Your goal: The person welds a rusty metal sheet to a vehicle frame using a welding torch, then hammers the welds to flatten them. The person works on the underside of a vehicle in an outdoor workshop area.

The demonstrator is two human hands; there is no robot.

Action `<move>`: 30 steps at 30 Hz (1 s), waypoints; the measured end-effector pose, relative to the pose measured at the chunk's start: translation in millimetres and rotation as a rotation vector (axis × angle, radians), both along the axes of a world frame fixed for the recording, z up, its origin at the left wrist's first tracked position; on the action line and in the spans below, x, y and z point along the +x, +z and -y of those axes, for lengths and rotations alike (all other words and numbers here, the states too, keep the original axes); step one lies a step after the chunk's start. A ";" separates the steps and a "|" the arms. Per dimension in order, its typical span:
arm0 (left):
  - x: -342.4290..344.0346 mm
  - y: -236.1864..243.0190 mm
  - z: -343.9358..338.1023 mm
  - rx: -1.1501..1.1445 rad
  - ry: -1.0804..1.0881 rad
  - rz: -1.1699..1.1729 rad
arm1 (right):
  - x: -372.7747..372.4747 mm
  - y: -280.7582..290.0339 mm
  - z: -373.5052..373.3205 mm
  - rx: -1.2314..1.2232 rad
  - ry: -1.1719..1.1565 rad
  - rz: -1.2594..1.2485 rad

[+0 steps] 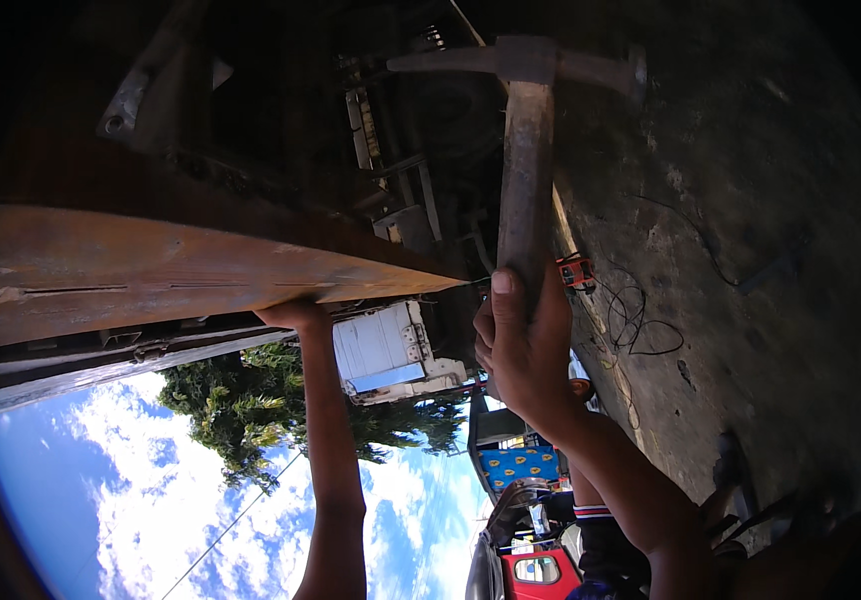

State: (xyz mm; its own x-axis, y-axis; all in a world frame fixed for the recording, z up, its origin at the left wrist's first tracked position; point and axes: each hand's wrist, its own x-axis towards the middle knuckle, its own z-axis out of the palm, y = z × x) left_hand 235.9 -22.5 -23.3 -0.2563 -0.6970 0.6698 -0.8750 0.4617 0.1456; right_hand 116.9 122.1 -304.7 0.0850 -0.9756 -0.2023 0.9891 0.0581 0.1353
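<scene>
Landmark: the long rust-brown flat-faced steel beam [181,262], spanning from the left of the head view to a narrow far end near the middle. Left hand [298,314] at the beam's lower edge as seen, apparently touching; fingers hidden behind the edge, so cannot tell whether they curl around it. Right hand [526,345] closed firmly around the worn wooden handle of a hammer with a dark metal head, one end tapered [526,190], just right of the beam's far end. Hammer head lies above and right of that end, apart from the beam. Progress, as judged: hammer in grip and beam within reach are in place; no contact between head and beam visible. A dark slit-like line runs along the beam's face; whether any hammering is done, or how much is left, cannot be told.
</scene>
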 end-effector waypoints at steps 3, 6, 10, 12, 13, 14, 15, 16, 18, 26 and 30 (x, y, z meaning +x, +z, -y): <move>-1.2 -2.5 -2.5 -0.120 0.065 0.058 | 3.5 13.6 -3.8 -0.048 0.002 0.076; -3.4 -5.1 -5.0 -0.217 0.124 -0.003 | 7.9 28.5 -10.3 -0.097 -0.001 0.189; -5.7 -2.8 -5.2 -0.242 0.159 -0.038 | 9.0 39.7 -13.9 -0.057 0.019 0.291; -5.2 -0.2 -4.4 -0.314 0.188 -0.019 | 7.4 42.0 -13.5 -0.004 0.032 0.540; -4.3 1.3 -4.6 -0.285 0.161 -0.005 | 7.0 42.3 -12.1 -0.014 0.060 0.676; -3.4 2.7 -4.5 -0.256 0.133 0.006 | 6.6 42.2 -10.7 -0.006 0.094 0.674; -2.4 3.9 -5.0 -0.245 0.113 -0.010 | 6.5 42.2 -9.3 -0.006 0.113 0.671; -1.0 4.7 -5.0 -0.217 0.086 0.017 | 7.1 42.4 -7.3 0.004 0.147 0.631; 0.8 5.2 -6.6 -0.179 0.052 0.032 | 8.9 43.9 -4.4 0.030 0.162 0.554; 2.0 2.1 -8.6 -0.257 0.059 0.231 | 22.5 58.1 -18.6 -0.063 0.223 1.102; 13.7 10.9 -7.3 -0.185 -0.051 0.053 | 25.4 70.8 -23.3 -0.158 0.108 0.848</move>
